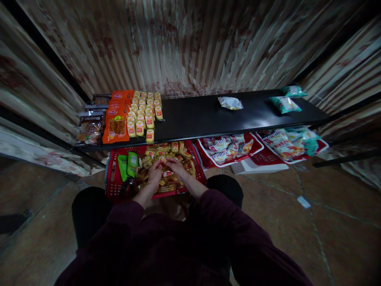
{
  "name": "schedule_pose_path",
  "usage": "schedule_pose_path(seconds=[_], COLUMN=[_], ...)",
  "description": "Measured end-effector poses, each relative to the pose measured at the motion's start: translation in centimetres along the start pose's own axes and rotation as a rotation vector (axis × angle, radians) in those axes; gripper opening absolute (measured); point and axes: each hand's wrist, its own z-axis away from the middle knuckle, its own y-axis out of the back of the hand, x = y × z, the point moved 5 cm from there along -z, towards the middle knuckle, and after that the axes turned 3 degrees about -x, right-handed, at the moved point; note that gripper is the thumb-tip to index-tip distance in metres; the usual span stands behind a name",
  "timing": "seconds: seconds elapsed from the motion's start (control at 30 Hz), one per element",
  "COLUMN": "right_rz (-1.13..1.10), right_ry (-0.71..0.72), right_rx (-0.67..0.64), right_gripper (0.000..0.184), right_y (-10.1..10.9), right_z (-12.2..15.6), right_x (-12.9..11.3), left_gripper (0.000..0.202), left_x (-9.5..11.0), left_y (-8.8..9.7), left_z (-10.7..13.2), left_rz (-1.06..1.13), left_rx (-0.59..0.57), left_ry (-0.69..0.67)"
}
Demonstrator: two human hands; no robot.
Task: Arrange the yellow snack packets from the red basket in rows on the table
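Observation:
Both my hands reach into a red plastic basket on the floor, heaped with small yellow snack packets. My left hand is curled over the packets near the basket's middle. My right hand has its fingers closed on a small packet in the pile. Two green packs lie at the basket's left side. Above the basket runs a black shelf, with rows of the same yellow packets laid out at its left end beside orange packs.
Dark packs lie at the shelf's far left. A white bag and green bags rest further right on it. Two more red baskets with red-and-white packs stand under the shelf to the right. Striped curtain hangs behind.

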Motion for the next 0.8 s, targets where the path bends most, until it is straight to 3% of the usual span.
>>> schedule_pose_path(seconds=[0.1,0.43,0.8], right_rz=[0.014,0.049,-0.023], right_ry=[-0.005,0.055,0.065], right_rx=[-0.003,-0.113,-0.133], right_gripper=[0.031,0.025,0.03], right_y=[-0.2,-0.5,-0.5], right_z=[0.3,0.5,0.4], right_x=[-0.4,-0.8,-0.5], left_gripper=[0.026,0.031,0.022], left_x=[0.1,1.0,0.7], left_y=[0.0,-0.5,-0.2], left_z=[0.2,1.1,0.8], left_rz=[-0.032,-0.017,0.211], left_rx=[0.059,-0.012,-0.045], left_ry=[0.02,0.046,0.204])
